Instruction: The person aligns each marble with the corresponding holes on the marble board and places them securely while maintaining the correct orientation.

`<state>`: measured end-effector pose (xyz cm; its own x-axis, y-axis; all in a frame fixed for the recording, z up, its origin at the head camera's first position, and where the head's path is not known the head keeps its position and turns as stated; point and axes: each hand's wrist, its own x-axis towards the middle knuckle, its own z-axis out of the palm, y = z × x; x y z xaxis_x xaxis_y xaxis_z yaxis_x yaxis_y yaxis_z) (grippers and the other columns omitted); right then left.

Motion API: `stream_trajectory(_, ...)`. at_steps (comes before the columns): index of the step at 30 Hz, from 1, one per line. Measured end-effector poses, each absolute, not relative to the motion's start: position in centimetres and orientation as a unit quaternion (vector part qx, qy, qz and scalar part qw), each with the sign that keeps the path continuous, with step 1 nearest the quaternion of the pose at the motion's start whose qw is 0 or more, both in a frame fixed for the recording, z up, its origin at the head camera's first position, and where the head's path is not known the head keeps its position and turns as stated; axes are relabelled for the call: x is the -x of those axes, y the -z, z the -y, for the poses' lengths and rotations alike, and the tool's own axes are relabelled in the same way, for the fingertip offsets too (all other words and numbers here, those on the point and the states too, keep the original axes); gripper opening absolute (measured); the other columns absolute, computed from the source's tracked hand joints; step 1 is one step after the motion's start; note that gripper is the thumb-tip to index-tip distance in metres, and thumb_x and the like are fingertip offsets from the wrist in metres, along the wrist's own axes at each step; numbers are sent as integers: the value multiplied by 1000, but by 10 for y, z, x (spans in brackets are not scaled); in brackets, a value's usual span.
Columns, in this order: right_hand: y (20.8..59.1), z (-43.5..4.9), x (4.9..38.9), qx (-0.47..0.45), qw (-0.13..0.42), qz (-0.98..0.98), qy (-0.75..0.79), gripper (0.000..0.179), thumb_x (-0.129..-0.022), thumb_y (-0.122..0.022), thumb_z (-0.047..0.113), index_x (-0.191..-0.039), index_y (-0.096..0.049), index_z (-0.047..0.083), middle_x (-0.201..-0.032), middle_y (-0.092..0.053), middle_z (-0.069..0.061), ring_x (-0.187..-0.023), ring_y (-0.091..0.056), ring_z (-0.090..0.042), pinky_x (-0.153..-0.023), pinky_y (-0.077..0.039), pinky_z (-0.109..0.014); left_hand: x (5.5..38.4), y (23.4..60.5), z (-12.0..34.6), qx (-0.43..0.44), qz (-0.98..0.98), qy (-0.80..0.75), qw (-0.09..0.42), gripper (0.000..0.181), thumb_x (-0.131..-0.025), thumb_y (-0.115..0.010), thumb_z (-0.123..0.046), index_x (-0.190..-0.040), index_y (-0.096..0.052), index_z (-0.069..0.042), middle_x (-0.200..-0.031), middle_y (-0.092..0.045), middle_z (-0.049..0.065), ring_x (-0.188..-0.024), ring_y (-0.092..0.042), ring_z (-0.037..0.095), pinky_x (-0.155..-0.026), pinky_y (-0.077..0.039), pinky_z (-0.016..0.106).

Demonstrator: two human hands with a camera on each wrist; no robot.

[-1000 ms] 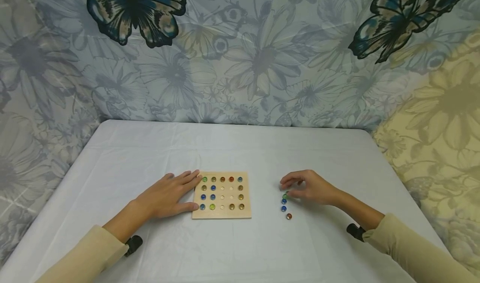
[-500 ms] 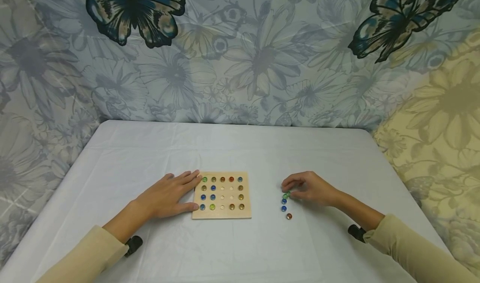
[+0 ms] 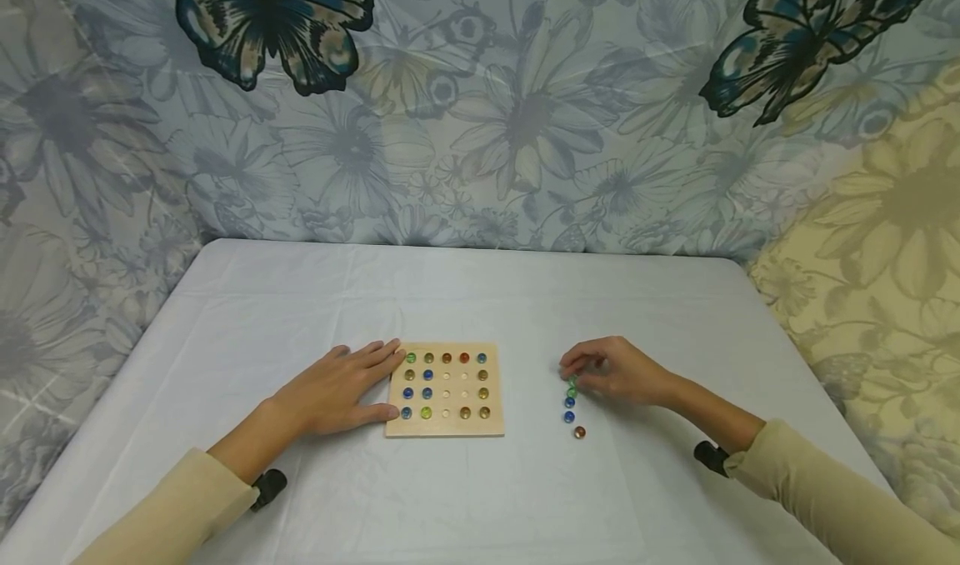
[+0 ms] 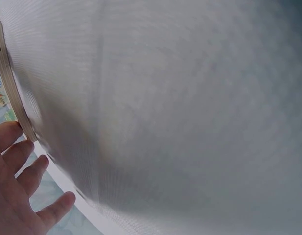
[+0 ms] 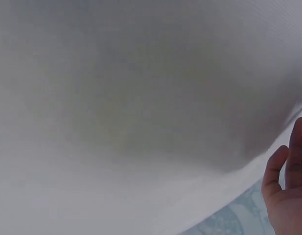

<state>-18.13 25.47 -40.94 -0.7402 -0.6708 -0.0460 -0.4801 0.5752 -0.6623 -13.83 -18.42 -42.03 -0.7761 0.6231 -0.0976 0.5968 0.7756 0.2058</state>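
A square wooden board [image 3: 444, 425] lies on the table, with glass marbles in most of its hollows; several middle hollows are bare. My left hand [image 3: 341, 390] rests at its left side, fingers spread, with the fingertips and thumb on the edge. In the left wrist view, fingers touch the board's edge [image 4: 12, 88]. To the right, my right hand [image 3: 611, 373] pinches a green marble [image 3: 572, 380] between thumb and fingers, partly hidden. Below it stand a second green marble [image 3: 572, 392], two blue marbles [image 3: 569, 417] and a reddish-brown marble [image 3: 580, 432] in a loose column.
A white cloth covers the table [image 3: 480, 490]. Behind it hangs a floral fabric [image 3: 525, 132] with printed butterflies. Each wrist carries a small black camera, such as the left one [image 3: 270, 488]. The right wrist view shows mostly cloth and two fingers [image 5: 275, 169].
A second green marble has come into view by the right thumb and shifted to the top of the column. The right hand has moved slightly. The left hand has stayed on the board.
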Motion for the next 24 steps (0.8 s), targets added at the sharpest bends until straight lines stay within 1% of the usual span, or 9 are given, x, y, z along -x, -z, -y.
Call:
stream_trajectory(8, 402, -237, 185, 334, 141, -875, 323, 26, -89, -73, 2, -115, -71, 7, -101, -75, 5, -94, -67, -9, -81, -51, -37, 139, 419, 184, -325, -939, -81, 79, 83, -95, -49, -65, -155, -36, -10, -160, -32, 8, -146, -33, 30, -107, -35, 60)
stream_trajectory(19, 403, -202, 182, 354, 155, -850, 358, 25, -90, -73, 5, -115, -71, 7, -103, -75, 2, -95, -67, -9, -84, -51, -39, 139, 419, 183, -324, -939, -83, 84, 82, -95, -50, -64, -156, -35, -10, -160, -32, 8, -146, -33, 30, -106, -35, 60)
stream_trajectory(24, 405, -184, 179, 369, 157, -838, 370, 26, -90, -73, 5, -116, -71, 9, -104, -75, 3, -95, -66, -9, -84, -51, -39, 139, 419, 184, -326, -938, -82, 80, 82, -95, -50, -64, -155, -35, -10, -160, -32, 8, -145, -33, 30, -106, -35, 60)
